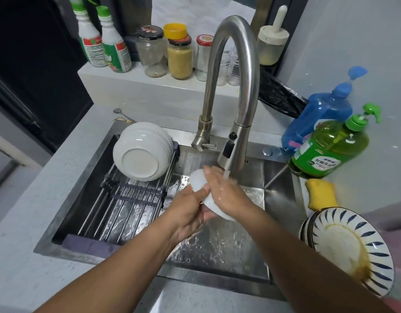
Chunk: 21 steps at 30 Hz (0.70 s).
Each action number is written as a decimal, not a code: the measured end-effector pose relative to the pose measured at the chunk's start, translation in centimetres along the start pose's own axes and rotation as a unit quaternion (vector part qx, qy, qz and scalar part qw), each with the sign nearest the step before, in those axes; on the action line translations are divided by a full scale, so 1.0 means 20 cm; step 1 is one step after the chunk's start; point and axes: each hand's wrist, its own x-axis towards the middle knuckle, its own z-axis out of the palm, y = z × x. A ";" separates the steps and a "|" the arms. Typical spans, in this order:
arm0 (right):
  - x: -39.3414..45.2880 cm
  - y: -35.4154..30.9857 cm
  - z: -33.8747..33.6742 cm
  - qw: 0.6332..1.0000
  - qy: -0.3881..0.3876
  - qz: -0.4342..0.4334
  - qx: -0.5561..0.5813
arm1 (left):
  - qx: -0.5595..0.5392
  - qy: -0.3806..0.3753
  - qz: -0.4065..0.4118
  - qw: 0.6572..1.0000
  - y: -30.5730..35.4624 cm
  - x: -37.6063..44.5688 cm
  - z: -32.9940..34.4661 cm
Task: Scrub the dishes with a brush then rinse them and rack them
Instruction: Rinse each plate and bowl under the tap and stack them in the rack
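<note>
Over the steel sink (278,188) I hold a white bowl (200,181) under the running faucet (231,154). My left hand (188,213) grips the bowl from below at its near edge. My right hand (224,190) lies on the bowl's right side with its fingers spread over it, and water falls on the back of this hand. Two white bowls (140,150) lie upside down on the roll-up rack (127,199) across the sink's left half. A stack of dirty blue-striped plates (350,247) stands on the counter at the right. No brush is in view.
A yellow sponge (321,193) lies at the sink's right rim. Behind it stand a green dish-soap bottle (330,147) and a blue pump bottle (319,114). Jars and spray bottles (104,46) line the ledge behind the faucet. A spoon (120,114) lies on the counter behind the rack.
</note>
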 end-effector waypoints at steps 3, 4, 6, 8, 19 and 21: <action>-0.08 0.05 0.08 0.989 0.078 -0.072 -0.104 | -0.099 0.024 -0.027 0.994 0.01 0.02 -0.02; -0.10 0.07 0.08 0.994 0.085 -0.048 -0.053 | -0.116 0.026 -0.033 0.992 0.01 0.02 -0.02; -0.09 0.17 0.07 0.998 0.062 -0.028 0.005 | -0.114 0.025 -0.037 0.992 0.02 0.02 -0.05; -0.04 0.27 0.06 0.987 0.114 0.006 0.116 | -0.087 0.014 -0.043 0.995 0.06 -0.01 -0.10; 0.07 0.30 0.10 0.773 0.083 0.290 0.559 | -0.013 -0.103 -0.016 0.994 0.06 -0.06 -0.06; 0.02 0.24 0.14 0.751 0.111 0.285 0.586 | 0.000 -0.073 0.023 0.997 -0.06 -0.09 0.01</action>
